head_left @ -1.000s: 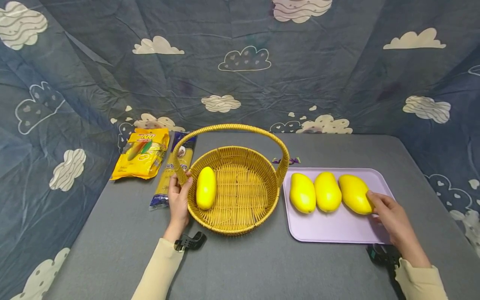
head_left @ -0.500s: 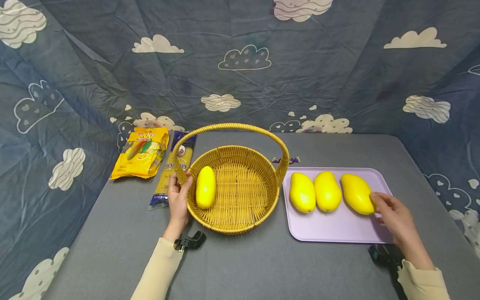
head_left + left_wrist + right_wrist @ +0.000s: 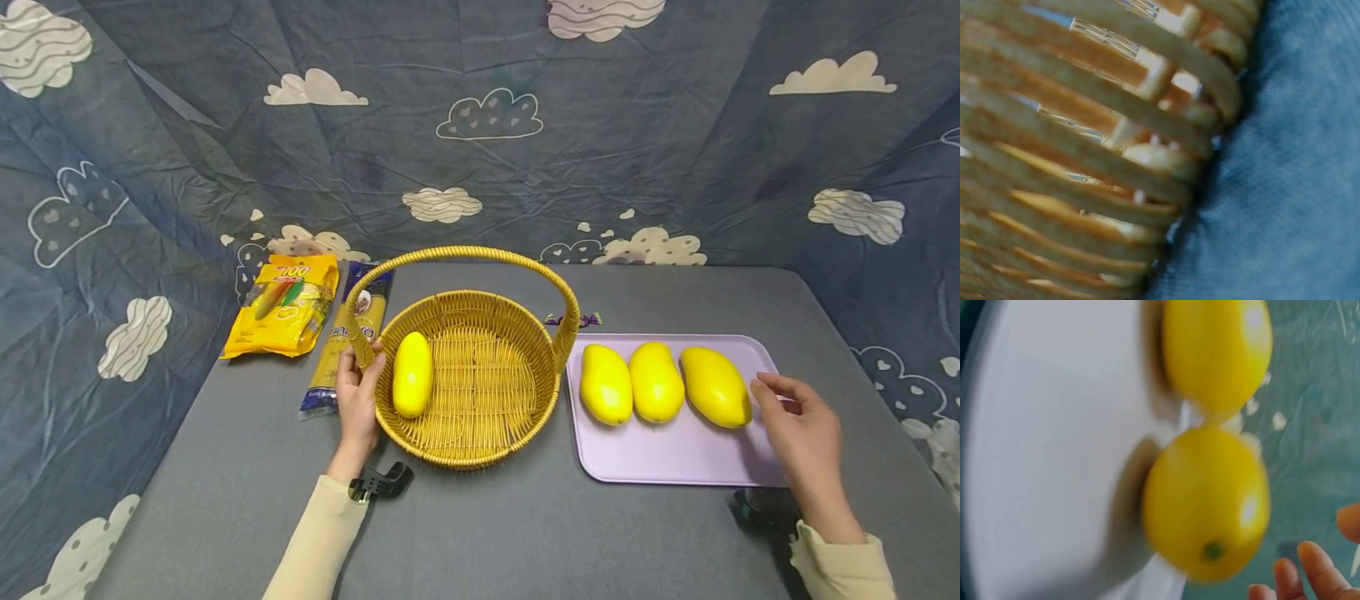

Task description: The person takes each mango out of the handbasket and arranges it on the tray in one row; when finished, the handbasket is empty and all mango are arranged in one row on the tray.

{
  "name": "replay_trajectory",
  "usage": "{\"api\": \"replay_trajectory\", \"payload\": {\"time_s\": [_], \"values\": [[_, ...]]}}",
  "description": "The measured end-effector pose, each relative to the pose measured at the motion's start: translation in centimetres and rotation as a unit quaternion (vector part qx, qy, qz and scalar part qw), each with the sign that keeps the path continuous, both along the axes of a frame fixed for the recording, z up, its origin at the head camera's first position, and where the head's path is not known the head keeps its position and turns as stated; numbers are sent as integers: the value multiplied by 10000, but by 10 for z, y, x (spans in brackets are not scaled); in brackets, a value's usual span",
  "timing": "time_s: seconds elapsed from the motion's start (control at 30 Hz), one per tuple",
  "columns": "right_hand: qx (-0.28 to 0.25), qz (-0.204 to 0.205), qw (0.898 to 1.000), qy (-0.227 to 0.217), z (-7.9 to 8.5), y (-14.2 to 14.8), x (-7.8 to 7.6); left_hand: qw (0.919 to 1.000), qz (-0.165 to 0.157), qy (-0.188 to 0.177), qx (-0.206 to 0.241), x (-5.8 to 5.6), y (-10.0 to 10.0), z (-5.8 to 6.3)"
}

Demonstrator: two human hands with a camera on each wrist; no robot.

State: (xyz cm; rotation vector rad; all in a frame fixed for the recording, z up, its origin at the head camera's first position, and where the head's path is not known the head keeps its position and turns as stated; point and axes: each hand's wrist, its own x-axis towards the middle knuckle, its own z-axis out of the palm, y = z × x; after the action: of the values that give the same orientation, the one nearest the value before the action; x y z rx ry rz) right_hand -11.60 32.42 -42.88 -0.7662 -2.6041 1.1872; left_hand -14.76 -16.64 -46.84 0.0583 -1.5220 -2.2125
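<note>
My left hand (image 3: pixel 357 402) grips the golden wicker basket (image 3: pixel 517 437) at the left foot of its handle, thumb on the near side. One yellow mango (image 3: pixel 412 375) lies inside, against the basket's left wall. Three more yellow mangoes sit in a row on the lilac tray (image 3: pixel 660 462): a left mango (image 3: pixel 606 385), a middle mango (image 3: pixel 656 383) and a right mango (image 3: pixel 715 387). Just right of that last one hovers my right hand (image 3: pixel 806 437), fingers loosely bent and holding nothing. Its fingertips (image 3: pixel 1315 556) show apart from the fruit in the right wrist view. Woven strands (image 3: pixel 1085 125) fill the left wrist view.
Left of the basket lie a yellow snack bag (image 3: pixel 285 308) and a blue-and-yellow pasta packet (image 3: pixel 341 350), partly behind the handle. A purple wrapped candy (image 3: pixel 573 320) lies behind the tray on the grey table (image 3: pixel 480 533). Patterned cloth (image 3: pixel 480 175) hangs behind.
My right hand has let go of the right mango and drawn back slightly to the right. That mango shifted slightly right earlier, widening its gap from the middle one. My left hand and the basket stay put.
</note>
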Motion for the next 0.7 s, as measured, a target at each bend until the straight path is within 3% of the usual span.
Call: {"api": "replay_trajectory", "payload": {"time_s": [0.2, 0.4, 0.53, 0.7], "values": [[185, 74, 9963, 836, 17, -33, 7, 10000, 10, 10, 5, 1, 1, 1], [-150, 907, 9726, 2134, 24, -68, 12, 10000, -10, 0, 37, 1, 1, 1], [-151, 1914, 9474, 2561, 38, -98, 17, 10000, -8, -19, 13, 1, 1, 1], [-273, 3142, 8966, 3107, 67, -142, 21, 10000, -10, -8, 4, 1, 0, 1]]}}
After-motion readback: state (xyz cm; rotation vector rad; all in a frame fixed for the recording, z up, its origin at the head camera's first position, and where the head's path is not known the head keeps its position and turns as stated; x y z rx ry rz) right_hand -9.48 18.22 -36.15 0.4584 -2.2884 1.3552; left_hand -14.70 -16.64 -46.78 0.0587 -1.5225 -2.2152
